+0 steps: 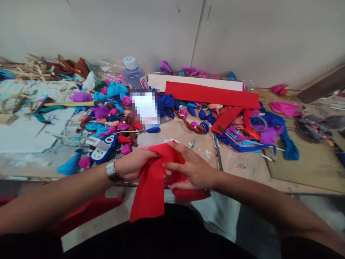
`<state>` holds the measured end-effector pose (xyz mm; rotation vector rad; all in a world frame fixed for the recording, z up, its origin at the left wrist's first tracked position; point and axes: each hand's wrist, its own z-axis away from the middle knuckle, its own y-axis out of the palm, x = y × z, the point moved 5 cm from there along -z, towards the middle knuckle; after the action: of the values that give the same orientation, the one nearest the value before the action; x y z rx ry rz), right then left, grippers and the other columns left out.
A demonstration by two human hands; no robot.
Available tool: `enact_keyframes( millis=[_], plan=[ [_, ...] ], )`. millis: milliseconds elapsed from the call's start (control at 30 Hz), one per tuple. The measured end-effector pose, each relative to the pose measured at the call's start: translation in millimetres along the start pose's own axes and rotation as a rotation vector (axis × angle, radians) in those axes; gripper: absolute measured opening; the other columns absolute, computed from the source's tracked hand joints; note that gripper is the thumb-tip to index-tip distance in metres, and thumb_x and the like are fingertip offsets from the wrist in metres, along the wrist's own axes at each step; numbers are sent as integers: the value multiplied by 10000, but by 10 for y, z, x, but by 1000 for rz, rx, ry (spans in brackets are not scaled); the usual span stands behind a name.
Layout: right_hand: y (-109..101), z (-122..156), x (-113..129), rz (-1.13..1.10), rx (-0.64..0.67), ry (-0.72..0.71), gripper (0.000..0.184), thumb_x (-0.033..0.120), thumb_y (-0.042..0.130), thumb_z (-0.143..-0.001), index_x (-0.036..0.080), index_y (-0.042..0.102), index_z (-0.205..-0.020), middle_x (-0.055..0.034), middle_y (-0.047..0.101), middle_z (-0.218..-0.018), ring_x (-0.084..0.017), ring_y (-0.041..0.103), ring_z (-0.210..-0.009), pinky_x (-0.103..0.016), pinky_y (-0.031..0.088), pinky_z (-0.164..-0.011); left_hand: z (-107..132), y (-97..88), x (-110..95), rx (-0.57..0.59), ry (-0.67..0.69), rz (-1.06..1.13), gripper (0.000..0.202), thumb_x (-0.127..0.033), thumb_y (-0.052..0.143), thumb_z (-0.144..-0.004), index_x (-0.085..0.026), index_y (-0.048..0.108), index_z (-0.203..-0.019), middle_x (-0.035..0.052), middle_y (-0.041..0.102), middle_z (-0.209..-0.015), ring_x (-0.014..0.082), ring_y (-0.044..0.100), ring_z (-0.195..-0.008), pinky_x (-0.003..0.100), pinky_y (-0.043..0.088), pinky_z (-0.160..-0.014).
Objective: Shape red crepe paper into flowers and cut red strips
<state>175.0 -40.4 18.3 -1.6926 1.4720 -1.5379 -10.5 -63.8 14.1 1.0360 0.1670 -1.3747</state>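
Note:
A strip of red crepe paper (151, 187) is held between my two hands at the table's near edge. My left hand (134, 163), with a metal watch on its wrist, is closed on the strip's upper edge; its fingers are partly hidden behind the paper. Over on the other side, my right hand (195, 167) curls its fingers around the folded part, several of them somewhat apart. One end of the strip hangs down toward my lap, and another red piece (191, 195) droops below my right hand.
Paper flowers and buds (107, 111) crowd the left middle, near a blue-and-white device (104, 148) and a clear bottle (133, 73). A long red strip (212, 94) lies at the back. A black-handled cutter (217, 153) and cardboard (307, 158) lie to the right.

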Motion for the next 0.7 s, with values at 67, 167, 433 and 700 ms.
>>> enact_keyframes(
  millis=[67,167,433,700],
  plan=[
    [-7,4,-2,-16,-3,21,634,580,788,-915,242,651,-1433,-213,289,-1780,-403,330,-1633,-644,414,-1264,90,14,31,-24,3,9,296,-222,762,-840,-175,740,-1131,124,821,-937,293,821,-845,430,693,-827],
    [-44,7,-80,-56,-11,97,527,558,738,-959,184,686,-1328,-242,506,-1641,-373,515,-1519,-589,504,-1203,209,-62,9,-96,35,-49,333,-164,804,-805,-193,740,-1131,103,823,-1016,270,822,-879,386,689,-831],
    [-112,-67,-227,-211,-70,237,758,568,817,-884,198,554,-1490,-197,620,-1500,-346,629,-1382,-538,526,-1165,420,-139,-94,-163,-14,-257,298,-243,850,-793,-164,799,-1076,136,820,-1102,281,809,-949,340,661,-796],
    [-184,-38,-41,-202,-132,176,282,119,575,-868,200,717,-1098,-110,770,-1184,-262,710,-1122,-408,544,-997,675,211,-227,-41,-50,-663,222,-258,850,-716,-201,800,-924,44,794,-902,222,727,-770,256,579,-672]
  ],
)
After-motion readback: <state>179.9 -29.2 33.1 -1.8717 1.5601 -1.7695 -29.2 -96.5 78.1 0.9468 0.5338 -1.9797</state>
